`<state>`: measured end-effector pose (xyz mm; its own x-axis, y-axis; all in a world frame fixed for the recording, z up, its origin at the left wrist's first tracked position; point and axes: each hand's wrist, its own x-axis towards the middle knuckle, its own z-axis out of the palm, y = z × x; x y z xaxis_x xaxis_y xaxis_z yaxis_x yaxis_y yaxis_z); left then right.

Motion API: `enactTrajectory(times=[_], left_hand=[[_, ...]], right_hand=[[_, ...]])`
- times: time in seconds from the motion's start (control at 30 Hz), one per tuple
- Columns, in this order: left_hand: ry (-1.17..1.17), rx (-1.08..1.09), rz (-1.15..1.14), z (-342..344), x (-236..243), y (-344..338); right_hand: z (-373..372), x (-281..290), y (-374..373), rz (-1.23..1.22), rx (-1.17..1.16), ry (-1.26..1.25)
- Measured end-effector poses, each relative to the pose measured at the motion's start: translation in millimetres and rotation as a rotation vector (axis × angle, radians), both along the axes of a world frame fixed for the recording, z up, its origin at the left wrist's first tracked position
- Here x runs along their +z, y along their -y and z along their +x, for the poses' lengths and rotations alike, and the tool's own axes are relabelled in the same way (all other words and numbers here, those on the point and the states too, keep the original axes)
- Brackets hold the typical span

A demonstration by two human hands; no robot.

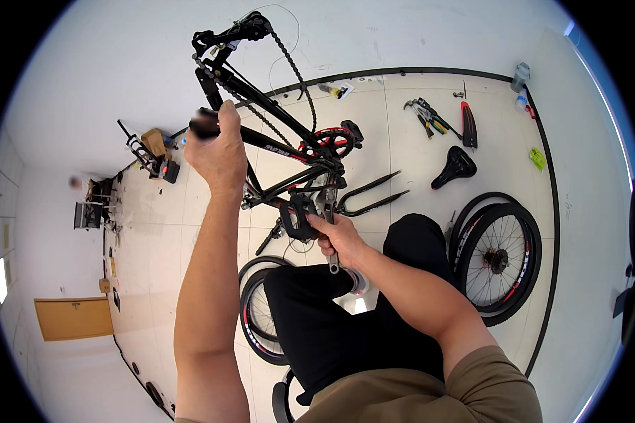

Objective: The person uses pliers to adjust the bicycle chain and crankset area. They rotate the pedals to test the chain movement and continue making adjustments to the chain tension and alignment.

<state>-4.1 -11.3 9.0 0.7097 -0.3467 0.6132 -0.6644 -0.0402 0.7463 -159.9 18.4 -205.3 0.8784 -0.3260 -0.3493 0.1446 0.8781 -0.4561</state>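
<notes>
A black bicycle frame (264, 141) is held up in front of me, tilted. My left hand (221, 151) is wrapped around the end of one of its tubes, beside a dark, blurred tip. My right hand (340, 240) grips a silver wrench (334, 262), its upper end against the crank area. Right beside those fingers is a black pedal (298, 217). The red and black chainring (335, 143) sits on the far side of the bottom bracket, with a second pedal (353, 132) next to it. A chain (293, 67) hangs from the rear derailleur (254, 27) at the top.
On the floor lie a fork (374, 194), a black saddle (454, 166), a hammer and pliers (430, 116), and a red and black handsaw-shaped tool (468, 127). Wheels lie at right (501, 261) and left (257, 317) of my knees. Bottles (520, 77) stand by the wall.
</notes>
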Motion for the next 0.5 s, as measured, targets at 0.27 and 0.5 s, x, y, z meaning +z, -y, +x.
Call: enactTrajectory(times=[0.27,0.5], left_hand=[[0.017,0.006,-0.042,2,-1,3],[0.075,0.013,-0.061,1,0,1]], right_hand=[[-3,-10,8,0.104,-0.059,-0.163],[-5,-34,10,0.155,-0.183,-0.43]])
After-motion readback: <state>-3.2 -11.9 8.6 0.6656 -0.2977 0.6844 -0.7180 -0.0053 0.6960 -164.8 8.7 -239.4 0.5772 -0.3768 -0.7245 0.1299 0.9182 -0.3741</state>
